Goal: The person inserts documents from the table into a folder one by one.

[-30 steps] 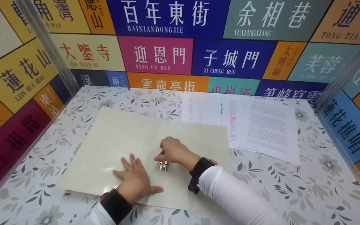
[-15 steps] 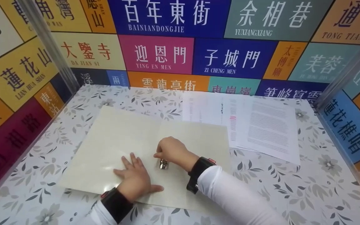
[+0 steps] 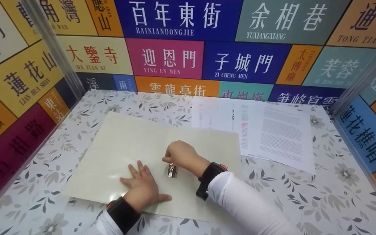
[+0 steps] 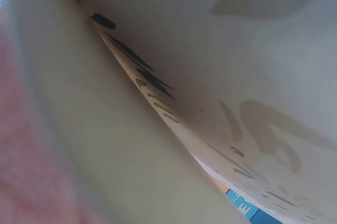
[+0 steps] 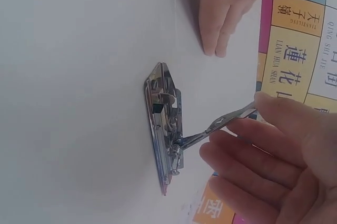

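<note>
A cream folder [image 3: 126, 137] lies spread open on the table, with a metal spring clip [image 3: 172, 171] fixed inside it, just right of its middle crease. My right hand [image 3: 184, 155] pinches the clip's lever [image 5: 226, 120] between thumb and index finger. In the right wrist view the lever stands raised at a slant from the clip's base, and no paper shows under it. With fingers spread, my left hand [image 3: 142, 187] rests flat on the folder, left of the clip. The left wrist view is mostly filled by the folder's blurred edge [image 4: 105, 129].
Several printed sheets [image 3: 282, 130] lie overlapping at the back right, partly behind the folder's upper right corner. A floral cloth [image 3: 305, 195] covers the table. Panels with coloured signs [image 3: 165, 57] stand around its back and sides.
The right thumb and fingers have drawn together and risen slightly, with the lever pinched between them. More of the clip's base shows below the hand. The left hand stays in place.
</note>
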Demonstrator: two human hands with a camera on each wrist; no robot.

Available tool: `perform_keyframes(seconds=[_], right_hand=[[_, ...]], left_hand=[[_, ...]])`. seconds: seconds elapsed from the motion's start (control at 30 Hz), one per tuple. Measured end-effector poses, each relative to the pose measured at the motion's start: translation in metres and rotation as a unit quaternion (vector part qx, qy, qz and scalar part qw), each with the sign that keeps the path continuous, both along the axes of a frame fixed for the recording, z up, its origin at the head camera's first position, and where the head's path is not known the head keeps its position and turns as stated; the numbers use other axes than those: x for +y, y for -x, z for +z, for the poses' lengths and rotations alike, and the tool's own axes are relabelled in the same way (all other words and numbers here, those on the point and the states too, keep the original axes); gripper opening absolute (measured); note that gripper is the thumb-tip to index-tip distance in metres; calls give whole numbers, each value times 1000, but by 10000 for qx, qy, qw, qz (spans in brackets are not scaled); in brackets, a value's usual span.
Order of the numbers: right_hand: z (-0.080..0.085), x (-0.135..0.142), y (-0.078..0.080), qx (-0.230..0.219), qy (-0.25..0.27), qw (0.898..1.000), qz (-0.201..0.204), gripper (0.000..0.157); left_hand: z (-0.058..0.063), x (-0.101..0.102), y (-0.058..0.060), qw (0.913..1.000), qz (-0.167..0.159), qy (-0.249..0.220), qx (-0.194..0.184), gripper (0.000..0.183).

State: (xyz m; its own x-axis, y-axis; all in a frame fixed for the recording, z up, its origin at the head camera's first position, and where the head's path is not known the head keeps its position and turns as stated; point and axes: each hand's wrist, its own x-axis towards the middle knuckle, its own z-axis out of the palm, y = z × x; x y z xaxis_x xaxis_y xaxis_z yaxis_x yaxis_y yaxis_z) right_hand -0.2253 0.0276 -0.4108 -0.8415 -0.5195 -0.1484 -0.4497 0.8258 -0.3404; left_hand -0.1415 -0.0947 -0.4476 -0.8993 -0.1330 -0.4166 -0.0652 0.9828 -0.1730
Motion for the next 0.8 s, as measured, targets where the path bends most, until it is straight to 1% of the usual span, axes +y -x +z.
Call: perform_keyframes(seconds=[0.1,0.2,0.37,0.5,0.6,0.7,0.8], right_hand=[[1,2,3,314,2,9995,-19,22],[0,4,7,593,126,9980,-167,24],[-6,7,18,751,516,9945,-513,23],[-14,9,28,781,663,9915,-803,22],[-21,10,37,739,701,9904,-938,21],[-29,12,45,607,810,9894,-1038,19],[-36,15,51,370,1024,9867,-1203,18]], left_hand=[[0,1,0,10000,15,24,-25,137],[0,2,0,10000,31,48,-38,137],[-7,0,3,9998,-34,192,-73,139],[-13,-1,4,9997,-36,225,-75,141],[-13,-2,4,9998,-10,191,-58,142],[-12,-1,4,9997,-13,218,-83,142],[-12,-1,4,9999,3,157,-48,142]])
